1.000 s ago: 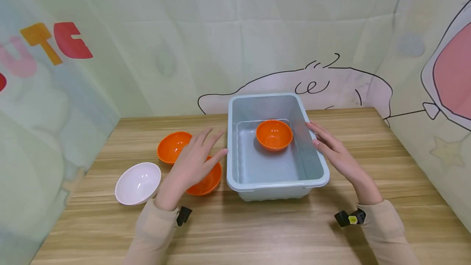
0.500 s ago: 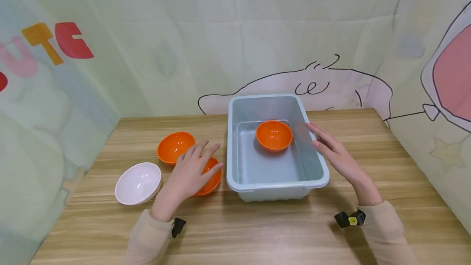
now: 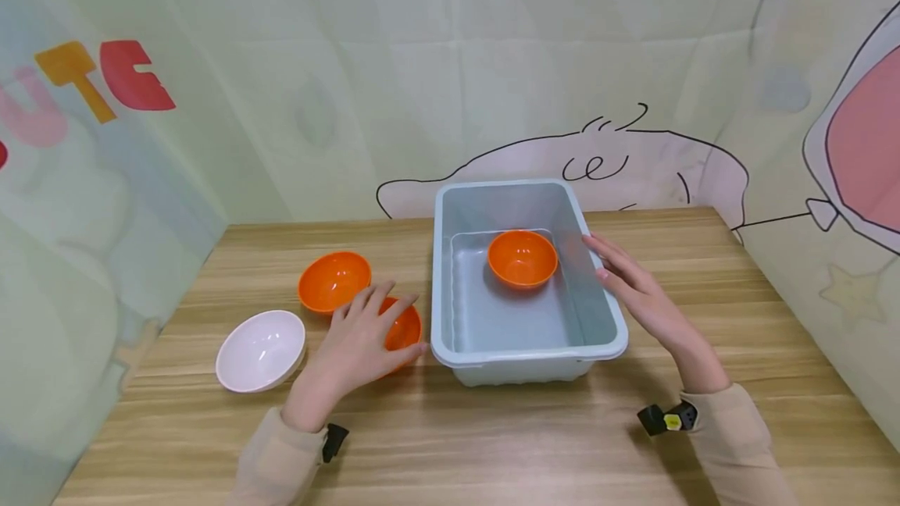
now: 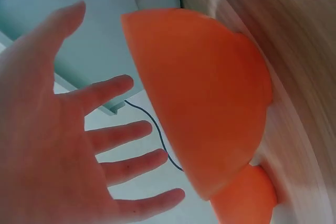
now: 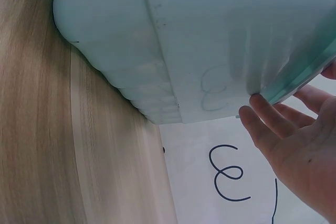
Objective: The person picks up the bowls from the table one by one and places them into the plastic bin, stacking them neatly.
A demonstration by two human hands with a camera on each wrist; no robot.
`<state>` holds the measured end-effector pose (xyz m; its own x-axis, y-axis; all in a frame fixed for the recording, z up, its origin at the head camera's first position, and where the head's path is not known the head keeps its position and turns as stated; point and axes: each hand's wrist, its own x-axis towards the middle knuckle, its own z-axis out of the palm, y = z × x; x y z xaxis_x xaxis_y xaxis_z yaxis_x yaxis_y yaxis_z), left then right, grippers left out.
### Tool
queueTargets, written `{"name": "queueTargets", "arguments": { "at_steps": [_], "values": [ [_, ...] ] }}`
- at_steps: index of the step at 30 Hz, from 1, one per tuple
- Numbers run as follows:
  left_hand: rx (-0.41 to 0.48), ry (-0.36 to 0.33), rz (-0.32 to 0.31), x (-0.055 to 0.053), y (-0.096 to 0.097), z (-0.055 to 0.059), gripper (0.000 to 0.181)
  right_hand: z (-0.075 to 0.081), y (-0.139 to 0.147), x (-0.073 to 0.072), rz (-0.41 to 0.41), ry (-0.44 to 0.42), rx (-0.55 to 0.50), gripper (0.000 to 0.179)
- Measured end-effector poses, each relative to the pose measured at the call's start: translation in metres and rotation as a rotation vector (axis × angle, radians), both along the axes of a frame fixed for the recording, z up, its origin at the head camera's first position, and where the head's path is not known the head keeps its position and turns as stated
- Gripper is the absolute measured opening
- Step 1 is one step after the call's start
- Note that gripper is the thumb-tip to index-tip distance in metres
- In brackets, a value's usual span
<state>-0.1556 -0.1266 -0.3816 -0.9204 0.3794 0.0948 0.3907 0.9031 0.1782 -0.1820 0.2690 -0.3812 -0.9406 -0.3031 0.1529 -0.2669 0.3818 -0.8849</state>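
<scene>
Pale green cloth [image 3: 351, 84], printed with letters and cartoon shapes, hangs behind the wood-grain table [image 3: 506, 443] before you. On that table stands your blue-grey tub [image 3: 527, 354], upright. Beige sleeves [image 3: 738, 443] cover both your forearms. Your right hand [image 3: 650, 303] rests at the tub's right side, its fingers nearly straight and touching the outside just under the rim. Your left hand [image 3: 351, 350] is spread, palm down, over the near orange bowl [image 3: 404, 328], which sits just left of the tub; you cannot tell whether any finger touches it. Left of that hand you have the white bowl [image 3: 262, 351], and beyond it the far orange bowl [image 3: 335, 282]. One more, the inner orange bowl [image 3: 523, 258], sits upright on the tub's floor, toward the back. Black wrist pieces [image 3: 333, 442] show at your cuffs.
</scene>
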Motion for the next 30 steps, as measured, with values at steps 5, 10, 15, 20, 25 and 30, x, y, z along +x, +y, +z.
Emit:
{"name": "queueTargets", "arguments": {
  "at_steps": [5,10,15,20,25,30],
  "values": [
    [-0.008,0.012,-0.005,0.002,-0.002,-0.002,0.073,0.001,0.0,0.0,-0.003,0.003,-0.001,0.049],
    [-0.013,0.005,-0.008,0.004,-0.004,-0.005,0.071,0.0,0.0,0.0,-0.001,0.003,-0.003,0.048],
    [-0.022,0.004,-0.007,0.005,-0.006,-0.007,0.07,-0.001,0.001,0.0,-0.001,0.004,-0.002,0.048],
    [-0.024,0.006,-0.005,0.004,-0.009,-0.01,0.07,-0.001,0.001,-0.001,0.003,0.004,-0.005,0.049],
    [-0.01,-0.017,-0.003,0.003,-0.01,-0.011,0.071,-0.001,0.001,-0.001,0.001,0.005,-0.004,0.048],
    [-0.002,-0.029,-0.002,0.003,-0.01,-0.011,0.072,-0.002,0.001,-0.001,0.0,0.009,0.003,0.048]
  ]
}}
